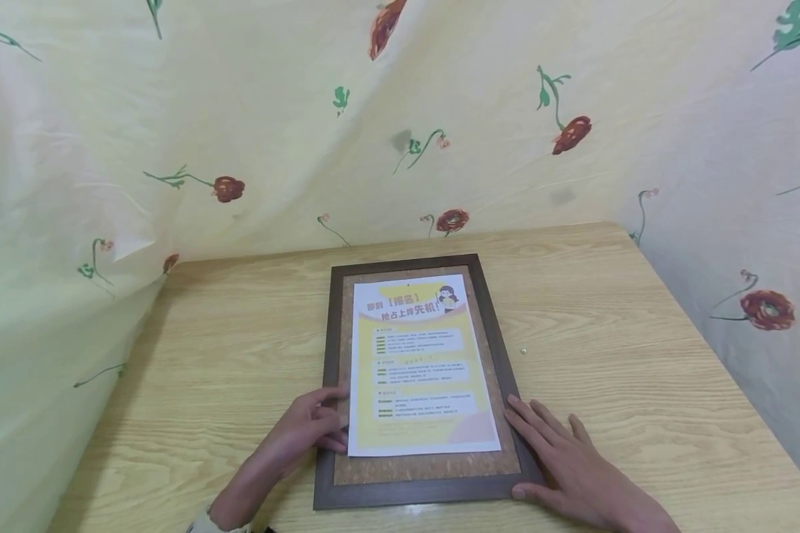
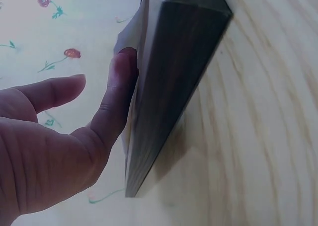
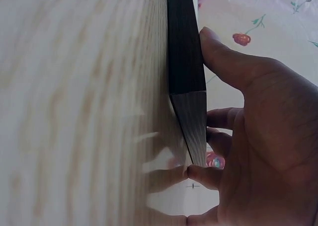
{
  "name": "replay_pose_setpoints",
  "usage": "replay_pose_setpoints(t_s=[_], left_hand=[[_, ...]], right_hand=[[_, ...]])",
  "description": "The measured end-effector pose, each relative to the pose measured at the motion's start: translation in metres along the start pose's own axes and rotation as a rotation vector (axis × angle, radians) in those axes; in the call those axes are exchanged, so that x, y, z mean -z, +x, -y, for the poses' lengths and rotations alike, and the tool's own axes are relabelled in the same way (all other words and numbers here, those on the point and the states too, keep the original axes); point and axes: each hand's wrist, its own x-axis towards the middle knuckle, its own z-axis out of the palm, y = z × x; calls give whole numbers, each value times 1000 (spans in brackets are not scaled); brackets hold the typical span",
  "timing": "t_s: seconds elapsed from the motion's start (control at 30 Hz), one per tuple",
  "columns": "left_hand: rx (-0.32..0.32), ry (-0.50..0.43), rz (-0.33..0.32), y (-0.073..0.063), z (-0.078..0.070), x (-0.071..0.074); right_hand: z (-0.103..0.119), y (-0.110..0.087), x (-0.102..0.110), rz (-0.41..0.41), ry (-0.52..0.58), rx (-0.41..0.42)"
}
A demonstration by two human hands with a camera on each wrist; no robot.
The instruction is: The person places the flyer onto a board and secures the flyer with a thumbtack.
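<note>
A dark-framed cork board (image 1: 427, 468) lies flat on the table, with a printed yellow and white poster (image 1: 413, 370) over most of its cork. One small dark pin (image 1: 408, 285) shows at the poster's top edge. My left hand (image 1: 307, 426) rests on the board's left side, fingertips right at the poster's lower left edge. In the left wrist view, a fingertip (image 2: 124, 69) presses on the board's face, where the paper edge lifts slightly. My right hand (image 1: 573, 466) lies spread over the lower right corner of the frame (image 3: 186, 42), some fingertips touching the table.
A small shiny pin-like piece (image 1: 523, 351) lies on the wooden table (image 1: 593, 311) right of the board. Flowered cloth (image 1: 273, 133) hangs behind the table and down both sides. A small dark object (image 1: 270, 529) shows at the bottom edge near the left sleeve.
</note>
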Motion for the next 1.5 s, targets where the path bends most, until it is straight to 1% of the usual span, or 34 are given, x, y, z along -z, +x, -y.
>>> replay_pose_setpoints(t_s=[0.1, 0.23, 0.33, 0.4, 0.47, 0.6, 0.73, 0.83, 0.93, 1.0, 1.1, 1.23, 1.3, 1.4, 1.5], left_hand=[[-3, 4, -14, -6, -1, 2], [-28, -10, -19, -15, -3, 6], [-47, -4, -26, -21, -5, 9], [-59, 15, -46, -25, -7, 11], [-72, 48, -83, -29, -8, 11], [-108, 157, -201, -32, -8, 10], [-150, 304, -320, -32, -5, 6], [-205, 422, -388, -33, -1, 3], [-249, 527, -428, -33, 0, 1], [-267, 579, -440, -34, 1, -2], [-259, 655, -457, -34, 2, -6], [-275, 809, -492, -32, 7, -11], [-295, 885, -494, -31, 10, -13], [-304, 951, -470, -28, 13, -15], [-289, 961, -426, -27, 14, -16]], right_hand=[[0, 0, 1, 7, 0, -8], [0, 0, 2, 10, -2, -11], [0, 1, 2, 9, 2, -10], [1, 1, 2, 10, 3, -9], [1, 0, 2, 14, 7, -10], [0, -1, 2, 15, 5, -9], [0, 0, 2, 18, 9, -12], [0, 0, 2, 21, 13, -12], [0, 1, 2, 40, 26, -37], [0, 1, 2, 46, 27, -43], [0, 1, 2, 42, 21, -36], [0, 1, 1, 24, 9, -14], [0, 1, 2, 23, 14, -19], [1, 0, 3, 27, 20, -23], [1, 0, 3, 43, 32, -38]])
